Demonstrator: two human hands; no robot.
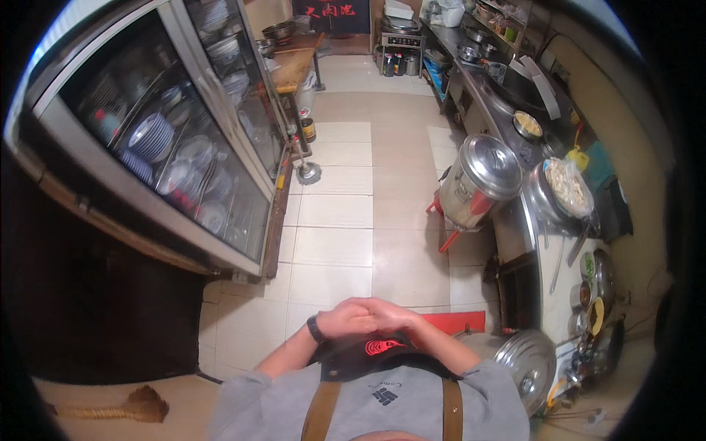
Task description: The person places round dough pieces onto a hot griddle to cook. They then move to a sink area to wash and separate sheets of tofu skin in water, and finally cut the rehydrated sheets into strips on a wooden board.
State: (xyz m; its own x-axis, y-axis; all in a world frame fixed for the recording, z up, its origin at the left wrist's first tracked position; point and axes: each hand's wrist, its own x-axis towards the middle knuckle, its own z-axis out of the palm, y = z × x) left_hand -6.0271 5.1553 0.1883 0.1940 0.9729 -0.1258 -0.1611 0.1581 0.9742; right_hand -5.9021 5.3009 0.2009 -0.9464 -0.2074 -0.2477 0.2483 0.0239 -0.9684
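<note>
My left hand (344, 320) and my right hand (391, 316) are clasped together in front of my body, fingers folded over each other, with nothing held between them. A dark watch band (315, 328) sits on my left wrist. Below the hands lie my dark apron (368, 351) with a red emblem, brown straps and a grey top. The hands hover above the tiled floor (334, 246), touching no object.
A glass-fronted cabinet (184, 140) full of stacked dishes stands at left. At right runs a steel counter (548, 242) with a large steel pot (476, 180), a bowl of food (566, 187), condiment tins and a round lid (526, 364). A mop (305, 170) leans by the cabinet.
</note>
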